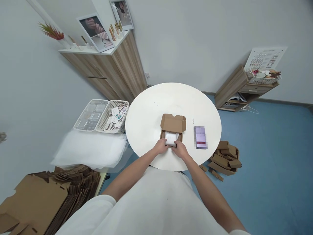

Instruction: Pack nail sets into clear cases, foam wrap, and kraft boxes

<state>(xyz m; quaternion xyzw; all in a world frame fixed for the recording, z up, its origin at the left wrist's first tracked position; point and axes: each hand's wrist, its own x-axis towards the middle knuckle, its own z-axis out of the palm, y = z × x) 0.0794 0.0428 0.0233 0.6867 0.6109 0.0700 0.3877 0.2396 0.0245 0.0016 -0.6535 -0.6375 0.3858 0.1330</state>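
Head view: both hands met at the near end of a small brown cardboard mailer box (173,123), which sat open near the middle of the round white table (151,111), lid flap standing up on the far side. Left hand (161,146) curled narrow over the box's near-left corner, right hand (180,150) curled over the near-right corner, fingers of both touching a white soft-wrapped packet (171,137) lying inside the box. Purple flat pack (200,137) lay on the table just right of the box, apart from it. Heap of folded brown cartons (225,159) lay on the blue floor to the right. Two white plastic baskets (101,116) stood left of the table; flat brown cardboard blanks (49,192) were stacked at lower left.
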